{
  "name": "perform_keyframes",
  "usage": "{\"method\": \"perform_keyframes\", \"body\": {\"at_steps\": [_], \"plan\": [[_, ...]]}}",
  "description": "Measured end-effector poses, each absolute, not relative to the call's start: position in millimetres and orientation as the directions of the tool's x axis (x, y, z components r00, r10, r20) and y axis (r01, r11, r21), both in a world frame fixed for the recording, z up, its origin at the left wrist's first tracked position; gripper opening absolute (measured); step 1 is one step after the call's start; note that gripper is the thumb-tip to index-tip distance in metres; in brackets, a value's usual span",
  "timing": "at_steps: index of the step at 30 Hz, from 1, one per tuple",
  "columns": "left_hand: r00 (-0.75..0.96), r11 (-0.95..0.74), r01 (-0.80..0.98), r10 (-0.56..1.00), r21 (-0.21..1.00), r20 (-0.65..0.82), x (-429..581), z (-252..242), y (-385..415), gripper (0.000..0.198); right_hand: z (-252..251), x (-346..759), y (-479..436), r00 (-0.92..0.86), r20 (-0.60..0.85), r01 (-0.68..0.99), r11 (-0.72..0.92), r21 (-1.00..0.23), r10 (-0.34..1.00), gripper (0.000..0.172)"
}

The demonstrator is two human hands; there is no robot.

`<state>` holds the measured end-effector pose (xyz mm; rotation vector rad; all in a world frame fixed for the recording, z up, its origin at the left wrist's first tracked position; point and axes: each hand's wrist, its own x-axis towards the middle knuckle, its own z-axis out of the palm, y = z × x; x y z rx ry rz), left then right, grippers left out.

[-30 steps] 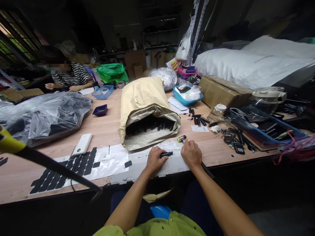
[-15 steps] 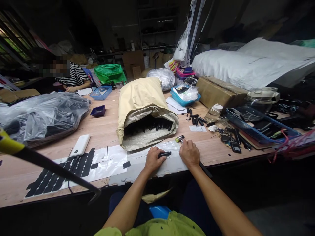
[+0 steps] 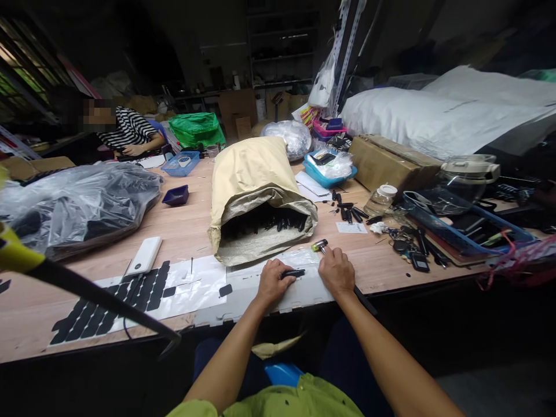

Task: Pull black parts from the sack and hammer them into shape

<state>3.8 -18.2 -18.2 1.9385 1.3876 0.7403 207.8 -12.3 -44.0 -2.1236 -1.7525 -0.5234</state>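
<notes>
Reaching in from the near edge, the left hand (image 3: 273, 281) curls palm-down, fingers grasping a slim black piece (image 3: 295, 273) over the gray board (image 3: 243, 298). Just beside it, the right hand (image 3: 337, 271) is clenched knuckles-up around a small hammer (image 3: 319, 245), its head pointing forward past the fist.

No word, brand or number can be read with certainty. The white card (image 3: 351, 228), right of centre, carries faint print too small to make out. A line of dark marks on the white bundle (image 3: 399, 119), upper right, is illegible, as is the small dark mark on the white slab-shaped device (image 3: 146, 253), left of centre.
</notes>
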Motion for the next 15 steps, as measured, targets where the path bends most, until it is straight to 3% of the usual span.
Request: {"method": "perform_keyframes", "body": {"at_steps": [15], "plan": [[0.282,-0.265,0.615,0.953,0.742,0.108,4.7,-20.1,-18.0,0.018,-44.0,208.2,-12.2,0.171,0.492,0.984,-0.173,-0.041,0.854,0.023]]}}
